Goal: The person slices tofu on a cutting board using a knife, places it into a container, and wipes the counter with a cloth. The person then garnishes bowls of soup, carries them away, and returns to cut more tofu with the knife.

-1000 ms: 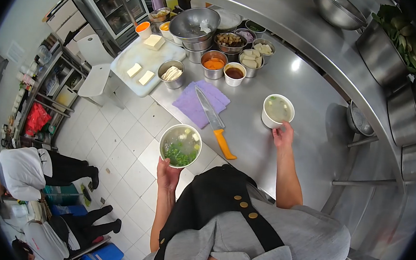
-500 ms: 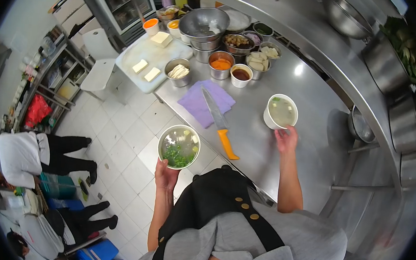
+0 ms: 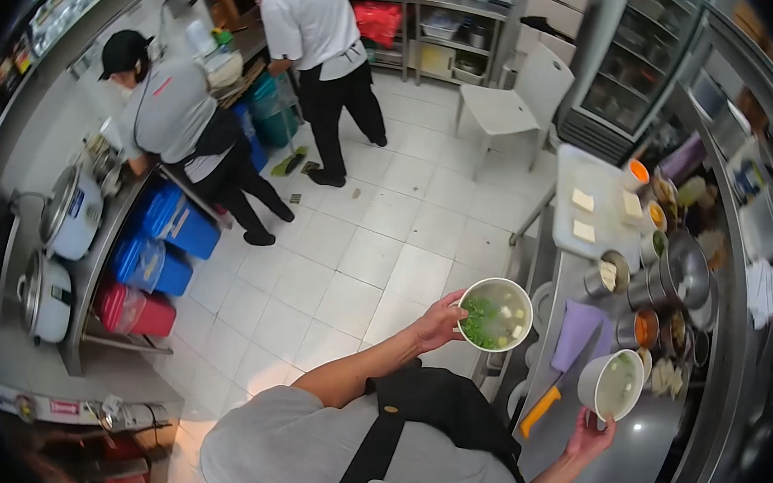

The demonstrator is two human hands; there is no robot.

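My left hand (image 3: pixel 437 324) grips a white soup bowl (image 3: pixel 530 316) by its side, over the floor beside the steel table. Chopped green onion (image 3: pixel 485 322) and pale cubes float in its clear broth. Closed around the lower part of a second white soup bowl (image 3: pixel 589 382) is my right hand (image 3: pixel 591 436), above the table. That bowl is tilted and also has broth with pale cubes and a little green. Between the hands, a knife (image 3: pixel 540 411) with an orange handle lies partly on a folded purple cloth (image 3: pixel 574 331).
A white cutting board (image 3: pixel 581 189) with pale blocks sits at the table's far end. Metal ingredient tins (image 3: pixel 643 327) crowd its right side. Two people (image 3: pixel 322 28) (image 3: pixel 178 116) stand across the tiled floor, near blue bins (image 3: pixel 175 216) and a white chair (image 3: pixel 515 106).
My view has swung left, bringing the people and the left counter into fuller sight. Both hands still hold their bowls, and the right bowl is now more tilted.
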